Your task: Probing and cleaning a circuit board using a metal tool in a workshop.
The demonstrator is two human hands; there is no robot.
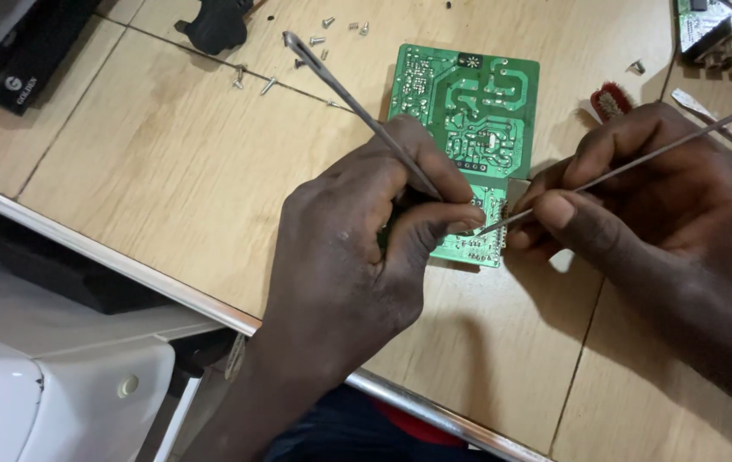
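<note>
Green circuit board [467, 128] lies solder-side up on the wooden table [169, 171]. Your left hand [357, 248] is closed around metal tweezers [357, 107] at its near edge; your right hand [640, 197] pinches a thin metal rod [640, 158], tip touching there.

The flat rectangular circuit board [467, 111] is bright green, patterned with paler green traces and silver solder dots. The wooden bench [178, 162] is pale tan with fine grain and dark seams. The small bristled brush [610, 101] is red; the scattered metal screws [323, 34] are silver.
</note>
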